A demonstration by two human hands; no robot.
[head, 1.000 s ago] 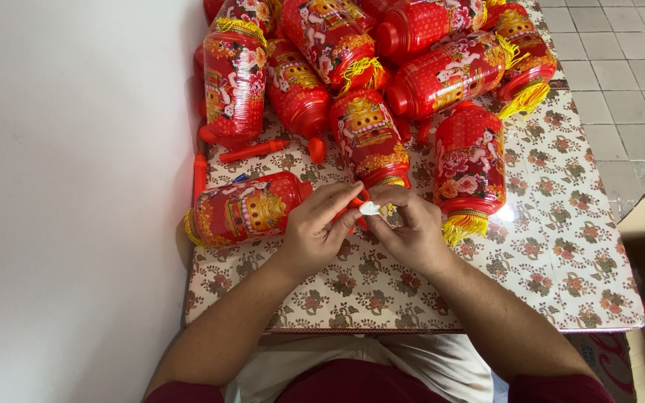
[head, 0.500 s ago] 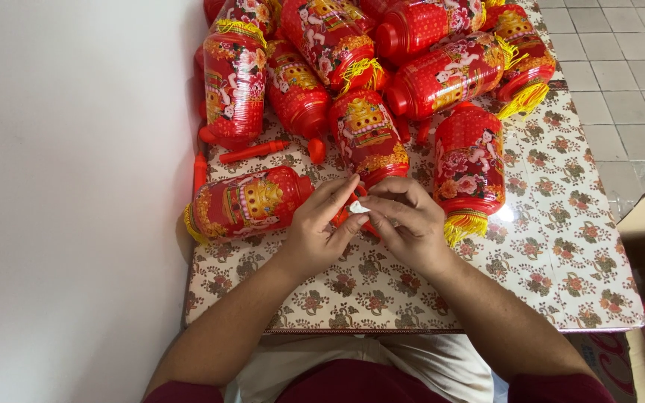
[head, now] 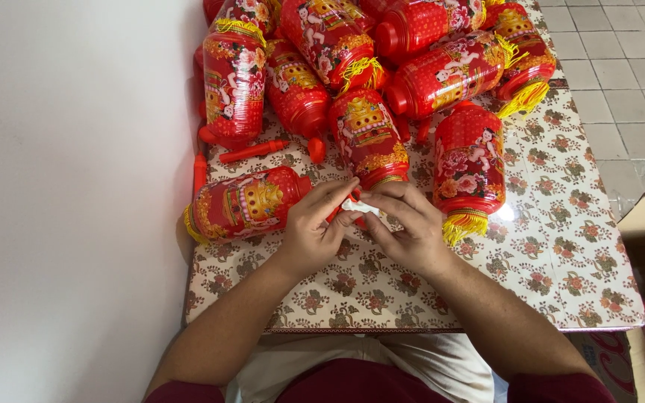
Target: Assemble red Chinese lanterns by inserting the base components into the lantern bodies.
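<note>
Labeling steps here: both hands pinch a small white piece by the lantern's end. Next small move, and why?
Probably ease the small white piece toward the red lantern end: left hand and right hand both pinch it just there.

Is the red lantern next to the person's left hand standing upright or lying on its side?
Lying on its side. The red lantern rests lengthwise on the flowered table, yellow fringe toward the wall, its other end toward the left hand.

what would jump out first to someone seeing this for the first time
The heap of red and gold lanterns piled at the far end of the floral-covered table. Next, at the table's middle, the left hand and right hand meet over a small white piece, with one lantern lying on its side by the left hand.
</note>
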